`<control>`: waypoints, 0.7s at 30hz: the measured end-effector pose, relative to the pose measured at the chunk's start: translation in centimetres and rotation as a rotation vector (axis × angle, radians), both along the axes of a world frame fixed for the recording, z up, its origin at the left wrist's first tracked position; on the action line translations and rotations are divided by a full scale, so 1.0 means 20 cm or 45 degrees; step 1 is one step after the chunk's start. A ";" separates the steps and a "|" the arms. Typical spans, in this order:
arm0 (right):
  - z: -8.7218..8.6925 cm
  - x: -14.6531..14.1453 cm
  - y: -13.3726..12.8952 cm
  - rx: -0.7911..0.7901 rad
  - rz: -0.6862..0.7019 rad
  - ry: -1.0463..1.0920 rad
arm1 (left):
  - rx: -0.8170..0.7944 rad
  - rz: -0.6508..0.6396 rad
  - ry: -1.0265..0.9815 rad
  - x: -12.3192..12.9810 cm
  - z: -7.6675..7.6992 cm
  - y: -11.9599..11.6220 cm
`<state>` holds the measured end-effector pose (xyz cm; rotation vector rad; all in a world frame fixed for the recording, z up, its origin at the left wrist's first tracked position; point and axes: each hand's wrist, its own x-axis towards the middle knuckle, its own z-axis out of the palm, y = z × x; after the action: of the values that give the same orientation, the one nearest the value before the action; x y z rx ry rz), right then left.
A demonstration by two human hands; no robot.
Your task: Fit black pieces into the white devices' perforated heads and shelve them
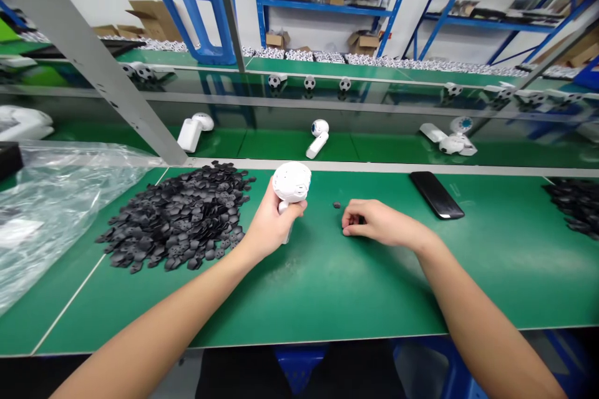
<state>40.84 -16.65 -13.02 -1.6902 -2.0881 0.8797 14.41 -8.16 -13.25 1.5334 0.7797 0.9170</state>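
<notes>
Left hand [269, 221] grips a white spherical plastic housing [291, 182] by its stem, fingers wrapped round, above the green work mat [322, 280]. Right hand [379, 224] rests on the mat, fingers loosely curled and pinching nothing, just beside a small dark piece [336, 204]. A pile of black pieces [173, 215] lies left of the left hand.

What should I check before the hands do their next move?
1. Left hand has its grip around the stem of the white round gadget: ok.
2. Right hand is empty: cannot tell, its curled fingers hide what's beneath.
3. The small dark piece lies on the green mat by the right hand, not touching it: ok.
4. The big pile of dark pieces sits left of the gadget: ok.
5. The black phone lies to the right of the right hand, apart from it: ok.
</notes>
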 end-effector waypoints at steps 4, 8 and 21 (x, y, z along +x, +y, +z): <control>-0.01 0.03 0.02 0.047 -0.143 0.061 | 0.015 -0.021 0.010 -0.01 -0.01 0.00; -0.03 0.07 0.03 0.135 -0.255 -0.037 | 0.013 -0.036 0.026 -0.01 -0.02 0.00; -0.18 0.01 0.15 0.480 -0.136 -0.140 | 0.060 -0.034 -0.165 -0.04 0.00 0.02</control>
<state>41.10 -13.72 -16.59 -1.6535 -2.0502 0.3390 13.64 -7.83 -13.32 1.5058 0.6475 1.0106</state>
